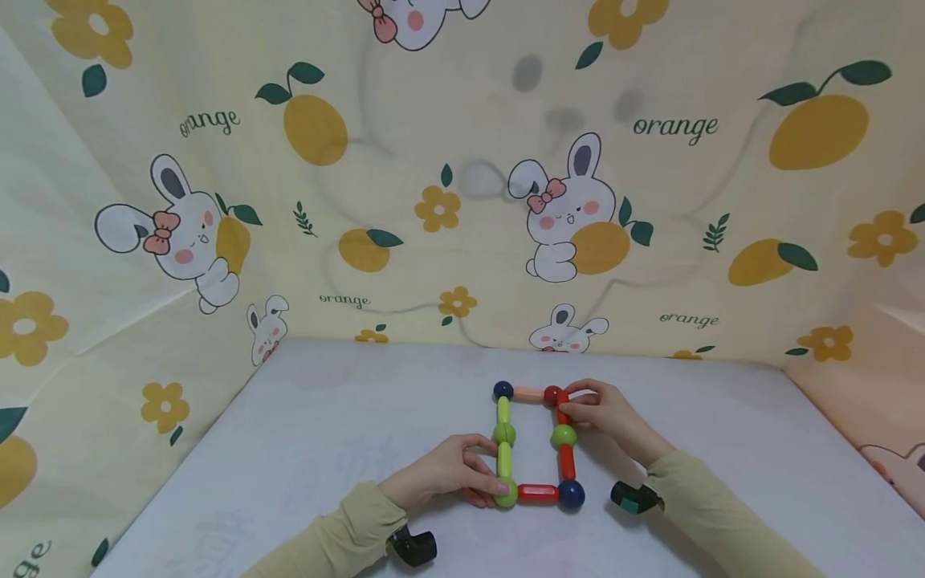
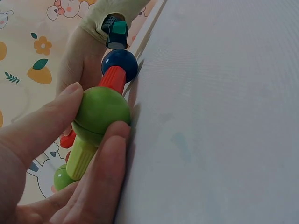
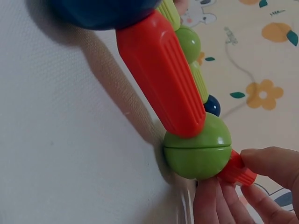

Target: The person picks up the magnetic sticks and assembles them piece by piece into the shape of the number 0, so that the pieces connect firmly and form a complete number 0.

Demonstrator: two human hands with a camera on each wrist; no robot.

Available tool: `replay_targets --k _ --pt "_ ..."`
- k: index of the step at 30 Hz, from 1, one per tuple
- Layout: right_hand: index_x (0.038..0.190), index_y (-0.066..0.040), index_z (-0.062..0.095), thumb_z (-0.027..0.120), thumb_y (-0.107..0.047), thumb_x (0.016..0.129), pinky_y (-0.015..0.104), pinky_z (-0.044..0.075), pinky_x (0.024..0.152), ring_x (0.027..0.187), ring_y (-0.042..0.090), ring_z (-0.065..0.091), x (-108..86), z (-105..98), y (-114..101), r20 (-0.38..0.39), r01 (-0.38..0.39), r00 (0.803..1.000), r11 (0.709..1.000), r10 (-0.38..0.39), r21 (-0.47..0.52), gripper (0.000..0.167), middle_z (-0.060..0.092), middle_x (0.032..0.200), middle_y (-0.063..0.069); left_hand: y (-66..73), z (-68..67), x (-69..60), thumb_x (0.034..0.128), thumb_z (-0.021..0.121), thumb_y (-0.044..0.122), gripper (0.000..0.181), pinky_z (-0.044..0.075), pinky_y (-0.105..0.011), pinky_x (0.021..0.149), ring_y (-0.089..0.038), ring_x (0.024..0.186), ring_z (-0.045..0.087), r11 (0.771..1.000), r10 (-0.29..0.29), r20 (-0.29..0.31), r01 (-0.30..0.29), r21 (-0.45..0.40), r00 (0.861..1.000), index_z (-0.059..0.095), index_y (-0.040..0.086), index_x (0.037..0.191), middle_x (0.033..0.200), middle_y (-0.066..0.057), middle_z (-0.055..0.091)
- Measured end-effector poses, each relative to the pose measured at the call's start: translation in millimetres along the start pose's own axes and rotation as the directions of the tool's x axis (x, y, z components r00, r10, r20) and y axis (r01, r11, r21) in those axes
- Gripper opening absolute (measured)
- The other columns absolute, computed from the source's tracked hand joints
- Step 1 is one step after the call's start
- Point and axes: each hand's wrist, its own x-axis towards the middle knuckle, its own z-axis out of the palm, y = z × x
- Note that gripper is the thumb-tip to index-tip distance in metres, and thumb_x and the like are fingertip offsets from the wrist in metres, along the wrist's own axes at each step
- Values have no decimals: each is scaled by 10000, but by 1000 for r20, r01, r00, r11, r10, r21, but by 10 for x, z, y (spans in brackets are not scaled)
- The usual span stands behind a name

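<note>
A rectangle of toy sticks and balls lies on the white table. My left hand (image 1: 450, 468) holds the near-left corner, its thumb and fingers pinching a green ball (image 2: 100, 112). From that ball a red stick (image 1: 538, 493) runs to a navy ball (image 1: 572, 494) at the near-right corner. Lime sticks (image 1: 504, 459) and a green ball (image 1: 504, 433) form the left side. My right hand (image 1: 614, 416) pinches the upper red stick (image 3: 237, 169) of the right side, between a red ball (image 1: 552, 395) and a green ball (image 3: 198, 151). A peach stick (image 1: 528, 394) joins the far corners.
The white tabletop (image 1: 347, 417) extends around the rectangle on all sides. Behind it hangs a cream cloth (image 1: 405, 144) printed with rabbits and oranges. Dark wrist cameras (image 1: 413, 547) are strapped on both sleeves, close to the table.
</note>
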Motion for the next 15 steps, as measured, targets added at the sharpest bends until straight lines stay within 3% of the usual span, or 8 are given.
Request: replay_targets --k 15 --pt "1186 32 525 688 -200 896 304 564 742 766 198 624 36 56 -30 -49 -49 998 991 44 -123 406 631 989 139 -16 0 14 782 804 114 522 581 -310 595 -195 655 675 1000 4 -5 -4 1 1000 539 58 1229 861 -119 708"
